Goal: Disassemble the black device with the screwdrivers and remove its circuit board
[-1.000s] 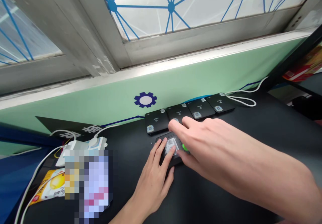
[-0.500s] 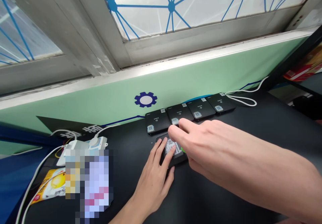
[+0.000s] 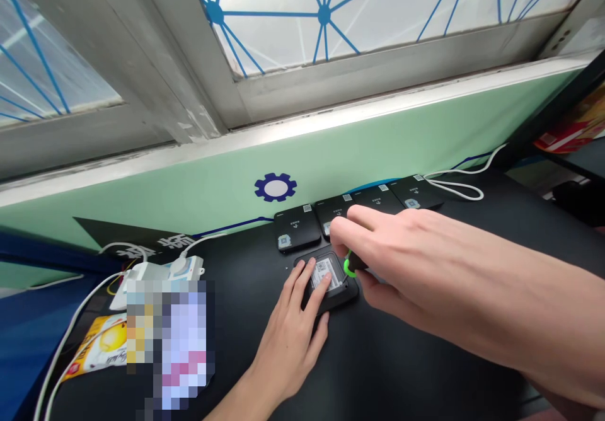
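The right arm (image 3: 501, 301) stretches across the black tabletop (image 3: 406, 370); the right hand (image 3: 401, 257) curls narrowly beside a green ring (image 3: 348, 268), any grip hidden. The left hand (image 3: 288, 326), fingers spread, rests on a flat black case (image 3: 343, 298), near 4 black rectangular cases (image 3: 297, 227) at the far side, 2 partly hidden.

We see a frosted window (image 3: 283, 43) crossed by blue lines, above a pale green wall (image 3: 378, 131) bearing a navy gear decal (image 3: 275, 187). On the black desk (image 3: 425, 377), white cables (image 3: 70, 326) run from a white power adapter (image 3: 142, 276) past a yellow snack packet (image 3: 99, 348), beside a pixelated patch (image 3: 170, 345).
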Tool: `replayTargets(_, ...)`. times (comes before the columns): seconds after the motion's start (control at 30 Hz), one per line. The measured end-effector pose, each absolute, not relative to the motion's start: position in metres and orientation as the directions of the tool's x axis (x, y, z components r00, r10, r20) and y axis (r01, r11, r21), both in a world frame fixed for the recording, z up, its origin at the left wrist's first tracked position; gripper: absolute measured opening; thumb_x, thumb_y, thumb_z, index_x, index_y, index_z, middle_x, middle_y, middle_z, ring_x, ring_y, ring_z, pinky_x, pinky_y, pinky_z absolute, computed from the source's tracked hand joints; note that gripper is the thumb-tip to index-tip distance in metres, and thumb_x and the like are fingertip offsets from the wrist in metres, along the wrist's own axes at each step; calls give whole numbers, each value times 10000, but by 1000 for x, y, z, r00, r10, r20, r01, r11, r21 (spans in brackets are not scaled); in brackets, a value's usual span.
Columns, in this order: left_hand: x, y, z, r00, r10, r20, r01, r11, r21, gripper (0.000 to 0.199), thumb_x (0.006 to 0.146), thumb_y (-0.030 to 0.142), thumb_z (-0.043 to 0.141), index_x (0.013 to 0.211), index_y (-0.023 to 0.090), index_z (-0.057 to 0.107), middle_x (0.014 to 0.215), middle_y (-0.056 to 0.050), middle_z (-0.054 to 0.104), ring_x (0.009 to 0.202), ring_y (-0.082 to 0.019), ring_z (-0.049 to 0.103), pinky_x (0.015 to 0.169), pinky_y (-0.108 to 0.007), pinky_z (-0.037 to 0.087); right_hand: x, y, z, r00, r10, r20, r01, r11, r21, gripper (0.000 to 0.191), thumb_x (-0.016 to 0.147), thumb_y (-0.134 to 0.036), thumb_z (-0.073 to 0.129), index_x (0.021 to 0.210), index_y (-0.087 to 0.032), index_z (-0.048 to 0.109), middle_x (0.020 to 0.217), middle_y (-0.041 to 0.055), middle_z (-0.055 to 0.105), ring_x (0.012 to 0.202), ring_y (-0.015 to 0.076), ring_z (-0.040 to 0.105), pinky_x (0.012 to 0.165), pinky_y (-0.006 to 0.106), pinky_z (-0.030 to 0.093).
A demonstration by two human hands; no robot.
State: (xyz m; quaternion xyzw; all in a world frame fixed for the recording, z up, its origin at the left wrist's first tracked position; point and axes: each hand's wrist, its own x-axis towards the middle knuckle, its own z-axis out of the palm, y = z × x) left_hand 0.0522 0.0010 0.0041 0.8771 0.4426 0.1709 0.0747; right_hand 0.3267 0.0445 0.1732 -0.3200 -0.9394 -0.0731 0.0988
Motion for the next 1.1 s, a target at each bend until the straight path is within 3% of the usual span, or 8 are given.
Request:
replayTargets(0.1,52,1,4,553,800,231,750,-599,280,644,1154,167,524,1777,242,379,1863,-160,338,1744,-394,323,1303,-620,542,326,45,174,-784,573,240,604,793,81,120,1033,-109,634,1071,-223,644,1130,34,646,853,210,603,646,368,318)
replayTargets(0.27,53,1,6,562,792,237,742,-610,280,645,1127,129,529,1753,220,406,1843,-179,357,1733,-403,337,1298,-622,547,327,42,177,-792,556,252,585,809,55,151,1051,-144,622,1188,-208,620,1180,44,648,801,191,554,661,360,327)
replayTargets(0.37,54,-1,7,561,792,241,736,-611,293,679,1088,92,537,1746,207,411,1821,-188,384,1725,-411,342,1303,-637,535,326,42,179,-795,545,266,577,815,54,82,1048,-147,630,1087,-217,609,1163,41,642,835,199,566,658,357,320)
replayTargets(0.5,52,-3,7,526,804,278,716,-595,366,604,1114,199,597,1701,206,452,1784,-202,410,1700,-423,368,1290,-647,535,322,45,183,-795,543,271,572,819,38,112,1035,-128,656,990,-222,612,1098,32,622,857,208,575,644,352,304)
replayTargets(0.67,49,1,8,419,819,392,670,-570,475,404,1177,299,591,1579,255,580,1529,-178,615,1474,-375,593,1162,-582,619,309,48,191,-801,531,277,535,842,-68,193,976,-78,725,929,-220,604,945,-9,567,695,174,490,559,355,230)
replayTargets(0.8,51,5,12,365,749,552,625,-637,451,199,1197,238,577,1349,252,705,1262,-119,752,1274,-319,687,1041,-468,623,302,46,196,-814,513,274,509,856,-91,207,947,-61,763,944,-212,621,941,-19,559,656,162,451,537,367,209)
replayTargets(0.93,55,7,16,324,724,609,605,-653,456,216,1193,140,551,1201,233,746,1062,-67,794,1109,-260,730,932,-375,589,301,45,196,-818,499,286,507,860,-52,191,965,-51,740,954,-210,634,947,-13,557,668,167,460,539,376,207)
replayTargets(1.1,54,7,14,228,783,580,608,-579,543,204,1174,170,625,1169,240,816,1018,-40,814,988,-232,740,892,-361,546,305,46,196,-797,514,317,534,845,-29,186,1005,-73,692,936,-221,602,954,-8,579,677,166,482,567,367,219)
